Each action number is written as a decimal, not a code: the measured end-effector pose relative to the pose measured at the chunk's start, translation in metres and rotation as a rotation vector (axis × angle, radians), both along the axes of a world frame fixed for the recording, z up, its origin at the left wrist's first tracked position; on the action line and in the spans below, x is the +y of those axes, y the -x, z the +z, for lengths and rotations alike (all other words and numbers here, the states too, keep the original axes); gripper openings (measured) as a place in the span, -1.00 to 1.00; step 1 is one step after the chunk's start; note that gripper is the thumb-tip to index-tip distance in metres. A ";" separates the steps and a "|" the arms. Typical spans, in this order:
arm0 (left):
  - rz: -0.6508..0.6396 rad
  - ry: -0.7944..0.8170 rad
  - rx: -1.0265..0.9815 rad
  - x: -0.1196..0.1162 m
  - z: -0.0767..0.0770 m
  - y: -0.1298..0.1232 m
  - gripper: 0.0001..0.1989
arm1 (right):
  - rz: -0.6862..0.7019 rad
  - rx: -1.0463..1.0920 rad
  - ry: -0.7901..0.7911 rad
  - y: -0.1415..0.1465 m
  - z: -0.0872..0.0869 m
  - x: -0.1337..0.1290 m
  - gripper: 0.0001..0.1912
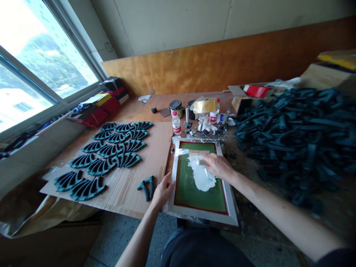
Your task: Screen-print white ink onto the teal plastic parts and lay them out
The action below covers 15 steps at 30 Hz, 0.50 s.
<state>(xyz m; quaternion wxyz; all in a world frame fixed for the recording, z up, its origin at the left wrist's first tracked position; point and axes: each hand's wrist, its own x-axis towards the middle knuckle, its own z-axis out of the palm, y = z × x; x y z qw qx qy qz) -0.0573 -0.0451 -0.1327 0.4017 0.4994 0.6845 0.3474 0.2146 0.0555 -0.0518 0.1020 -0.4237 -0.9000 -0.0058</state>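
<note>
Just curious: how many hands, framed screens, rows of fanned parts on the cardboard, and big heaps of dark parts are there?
Hands: 2 (left hand, right hand)
Framed screen: 1
Rows of fanned parts: 5
Heap of dark parts: 1
Total: 9

Overexposed glare from left window [52, 55]

Left hand [164, 189], right hand [218, 165] were bare, as were both forearms [267, 194]. Right sleeve [335, 258] was dark, near black, showing at lower right corner. Dark clothing [204, 250] showed at bottom edge, rounded in outline, bluish toward left.
</note>
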 end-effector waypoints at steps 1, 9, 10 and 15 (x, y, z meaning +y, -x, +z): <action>-0.012 -0.005 0.012 0.000 -0.001 0.002 -0.39 | 0.073 -0.004 -0.013 -0.005 -0.004 -0.009 -0.88; -0.016 -0.007 -0.040 0.000 -0.005 0.004 -0.41 | 0.376 0.050 -0.030 -0.032 -0.005 -0.031 -0.85; -0.014 -0.005 -0.063 0.000 -0.004 0.004 -0.41 | 0.346 0.084 -0.102 -0.030 -0.010 -0.033 -0.84; -0.018 0.001 -0.174 -0.002 0.004 0.001 -0.39 | 0.428 0.192 -0.293 -0.032 -0.031 -0.050 -0.76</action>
